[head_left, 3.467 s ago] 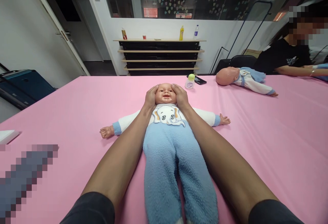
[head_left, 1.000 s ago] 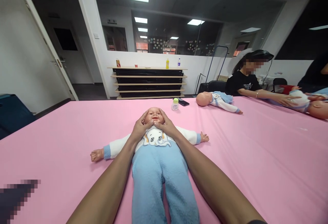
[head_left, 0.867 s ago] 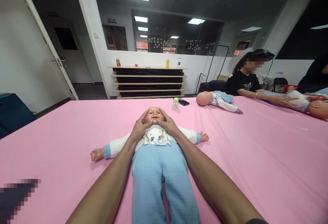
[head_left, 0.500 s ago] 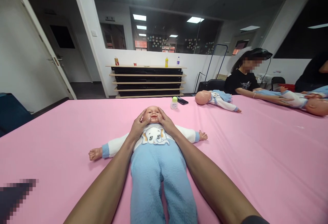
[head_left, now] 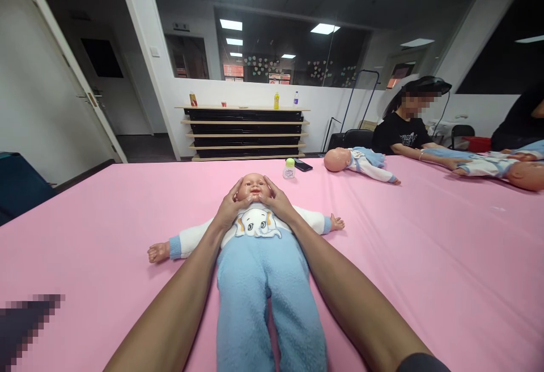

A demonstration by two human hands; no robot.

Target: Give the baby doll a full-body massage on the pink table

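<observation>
A baby doll (head_left: 267, 258) lies on its back on the pink-covered table, its head away from me and its arms spread sideways. It wears a white top with an elephant face and light blue fleece trousers. My left hand (head_left: 230, 208) cups one side of the doll's head (head_left: 254, 185), and my right hand (head_left: 278, 202) cups the other. Both thumbs press at the chin below the mouth, while the fingers curve up along the cheeks and temples. Beyond the head stands a small white bottle with a green cap (head_left: 289, 169).
A dark phone (head_left: 303, 165) lies behind the bottle. To the right rests another doll (head_left: 338, 159); farther right a person in black (head_left: 408, 134) handles a third doll (head_left: 525, 174). A low shelf unit (head_left: 246, 134) with drinks stands by the wall. The pink table cover (head_left: 85, 213) is slightly creased.
My thumbs have slid a little down from beside the doll's mouth to its chin. On the right, the co-worker's hand has shifted along the other doll, whose arm now reaches toward that hand.
</observation>
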